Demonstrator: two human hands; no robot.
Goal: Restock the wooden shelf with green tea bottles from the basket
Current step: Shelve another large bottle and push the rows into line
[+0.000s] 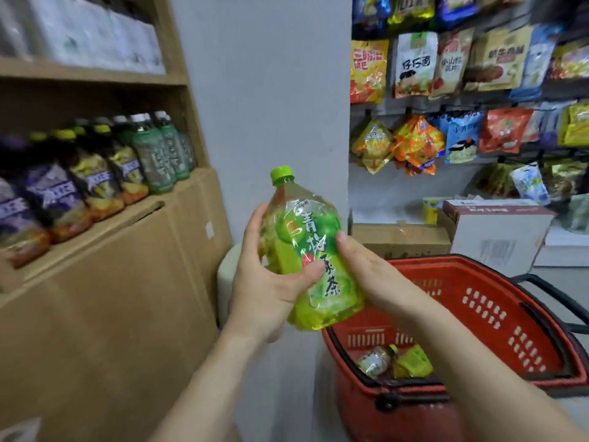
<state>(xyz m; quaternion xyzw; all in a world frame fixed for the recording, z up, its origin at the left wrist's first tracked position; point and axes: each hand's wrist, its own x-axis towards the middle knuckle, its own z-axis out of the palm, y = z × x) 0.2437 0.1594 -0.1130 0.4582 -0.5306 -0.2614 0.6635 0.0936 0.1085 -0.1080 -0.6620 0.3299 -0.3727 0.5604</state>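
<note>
I hold a green tea bottle (310,250) with a bright green cap, tilted slightly, in front of me above the basket's left end. My left hand (264,282) grips its left side with the thumb across the label. My right hand (373,275) holds its right side and base. The red plastic basket (497,311) sits at the lower right, and another green tea bottle (379,360) lies in its bottom. The wooden shelf (105,218) stands at the left, with a row of bottles on its middle board.
Dark-labelled bottles (57,189) and green-capped bottles (159,154) fill the shelf board. Cardboard boxes (404,237) and a white box (500,231) stand behind the basket. Snack bags (446,68) hang on the right wall. A grey wall runs between shelf and snacks.
</note>
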